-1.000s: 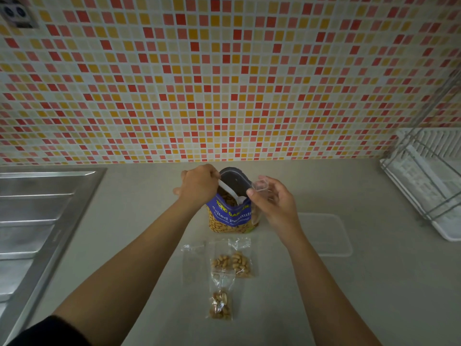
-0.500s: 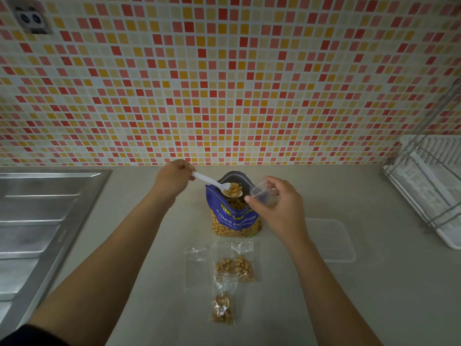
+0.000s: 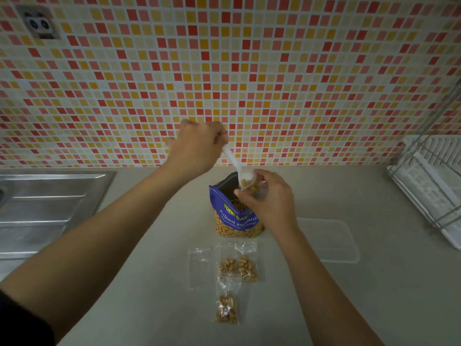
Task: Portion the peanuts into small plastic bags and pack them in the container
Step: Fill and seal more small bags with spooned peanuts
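Observation:
An open blue peanut pouch (image 3: 234,218) stands on the counter. My left hand (image 3: 197,148) is raised above it, gripping a white plastic spoon (image 3: 238,168) tilted down with peanuts in its bowl. The spoon's tip rests at the mouth of a small clear bag (image 3: 254,189), which my right hand (image 3: 270,198) pinches over the pouch. Three filled small bags lie in front: two side by side (image 3: 237,267) and one nearer me (image 3: 226,308). An empty flat bag (image 3: 199,265) lies left of them. A clear plastic container (image 3: 331,240) sits to the right.
A steel sink drainboard (image 3: 47,211) borders the counter (image 3: 374,295) on the left. At the right edge stands a white dish rack (image 3: 434,193) with wire bars. A mosaic tile wall (image 3: 224,71) runs behind, with a socket (image 3: 40,23) at top left.
My left hand lifted the loaded spoon out of the pouch, swung it up and right, and tipped it into the small bag. My right hand stayed holding that bag.

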A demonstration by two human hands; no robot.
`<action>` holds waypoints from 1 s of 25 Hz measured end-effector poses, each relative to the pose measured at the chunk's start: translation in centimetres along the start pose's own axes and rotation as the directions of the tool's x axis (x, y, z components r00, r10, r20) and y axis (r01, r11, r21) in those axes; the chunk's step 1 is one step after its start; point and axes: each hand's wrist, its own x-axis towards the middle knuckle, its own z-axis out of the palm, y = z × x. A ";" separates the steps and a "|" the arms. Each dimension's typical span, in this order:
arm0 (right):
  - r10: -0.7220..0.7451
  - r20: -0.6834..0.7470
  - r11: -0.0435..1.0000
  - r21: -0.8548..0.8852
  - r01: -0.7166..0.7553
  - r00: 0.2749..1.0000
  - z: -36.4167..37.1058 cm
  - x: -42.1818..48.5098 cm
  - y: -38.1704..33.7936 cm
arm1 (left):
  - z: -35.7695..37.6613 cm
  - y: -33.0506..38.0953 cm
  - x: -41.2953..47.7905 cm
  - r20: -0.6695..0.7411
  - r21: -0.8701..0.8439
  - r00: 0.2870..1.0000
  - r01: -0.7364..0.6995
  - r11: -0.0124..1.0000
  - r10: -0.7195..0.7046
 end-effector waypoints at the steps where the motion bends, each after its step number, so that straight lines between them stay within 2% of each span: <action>1: 0.005 -0.004 1.000 0.014 -0.005 1.000 0.1 0.0 -0.1 | -0.1 1.0 -0.4 -0.019 0.141 0.996 -0.078 0.987 0.082; 2: 0.011 -0.007 1.000 0.027 -0.011 1.000 0.1 -0.1 -0.2 | -0.3 1.7 -0.7 -0.038 0.237 0.990 -0.126 0.963 0.139; 4: 0.039 -0.004 0.998 0.048 -0.039 0.999 -0.1 -0.1 0.0 | -1.4 1.6 -0.3 -0.110 0.270 0.985 -0.100 0.957 0.135; 6: 0.106 -0.003 0.989 0.108 -0.105 0.994 -0.5 -0.2 0.3 | -2.3 -0.4 0.9 -0.146 0.081 0.989 0.049 0.995 -0.037; 7: 0.146 -0.005 0.977 0.159 -0.144 0.989 -0.8 -0.2 0.5 | -1.7 -1.9 1.3 -0.111 -0.045 0.985 0.131 0.990 -0.135; 8: 0.185 -0.009 0.962 0.207 -0.179 0.983 -1.2 -0.2 0.6 | -0.6 -3.1 1.1 -0.052 -0.110 0.979 0.188 0.976 -0.195; 9: 0.217 -0.016 0.948 0.241 -0.207 0.976 -1.6 -0.2 0.6 | 1.0 -3.9 0.6 -0.003 -0.075 0.978 0.209 0.975 -0.210; 12: 0.268 -0.044 0.923 0.299 -0.244 0.962 -2.5 -0.1 0.2 | 6.1 -4.6 -1.4 0.133 0.122 0.972 0.178 0.976 -0.194; 14: 0.285 -0.056 0.905 0.344 -0.250 0.957 -3.1 -0.2 -0.2 | 7.7 -4.9 -2.4 0.196 0.160 0.963 0.157 0.974 -0.187; 16: 0.306 -0.076 0.881 0.401 -0.252 0.949 -3.7 -0.1 -0.6 | 7.8 -4.8 -2.8 0.085 0.044 0.991 0.101 0.994 -0.105; 18: 0.320 -0.094 0.866 0.433 -0.250 0.943 -4.1 0.0 -1.0 | 7.5 -4.1 -3.6 -0.071 -0.134 0.997 -0.050 0.990 0.041; 19: 0.323 -0.101 0.862 0.442 -0.248 0.941 -4.2 0.0 -1.2 | 7.2 -3.6 -4.3 -0.086 -0.215 0.991 -0.121 0.969 0.104; 20: 0.323 -0.105 0.856 0.457 -0.243 0.940 -4.2 0.1 -1.5 | 7.1 -3.0 -5.1 -0.066 -0.288 0.985 -0.174 0.942 0.162; 22: 0.318 -0.095 0.841 0.487 -0.234 0.943 -4.0 0.1 -1.9 | 7.4 -1.7 -6.9 0.017 -0.394 0.977 -0.189 0.900 0.213; 25: 0.319 -0.056 0.828 0.502 -0.249 0.946 -3.6 0.0 -2.1 | 9.1 -0.9 -8.1 0.062 -0.476 0.993 -0.059 0.878 0.100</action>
